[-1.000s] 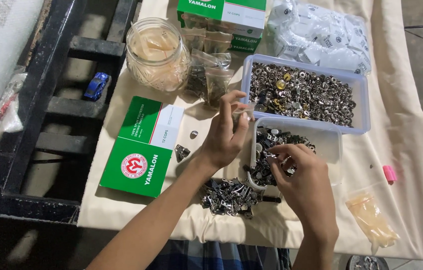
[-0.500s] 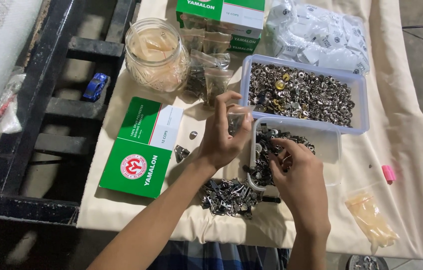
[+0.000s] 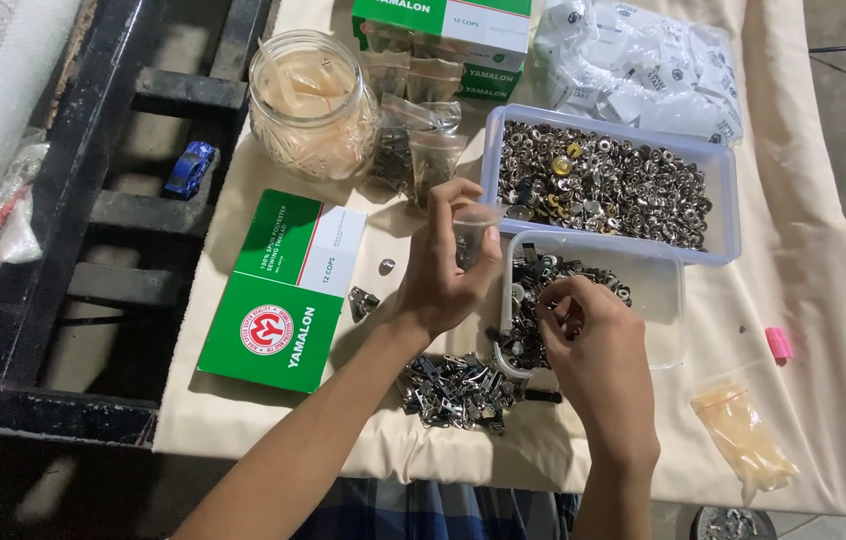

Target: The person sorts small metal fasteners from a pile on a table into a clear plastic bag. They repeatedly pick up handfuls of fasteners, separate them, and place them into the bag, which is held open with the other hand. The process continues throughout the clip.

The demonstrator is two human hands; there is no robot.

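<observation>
Left hand (image 3: 443, 275) now lifted a little, pinching small clear bag (image 3: 470, 232) open above tub (image 3: 658, 290); right hand (image 3: 588, 340) dipped lower, fingers pressed together on metal pieces (image 3: 533, 300) inside.

Two clear plastic tubs (image 3: 718, 210), two green boxes (image 3: 288, 290), one glass jar (image 3: 311, 100), one pink clip (image 3: 779, 343)

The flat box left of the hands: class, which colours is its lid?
Green and white, with a thin red stripe between, on the flat box; head view.

left hand (image 3: 443, 275): raised, fingers pinched | right hand (image 3: 593, 345): palm down, fingers curled
</observation>
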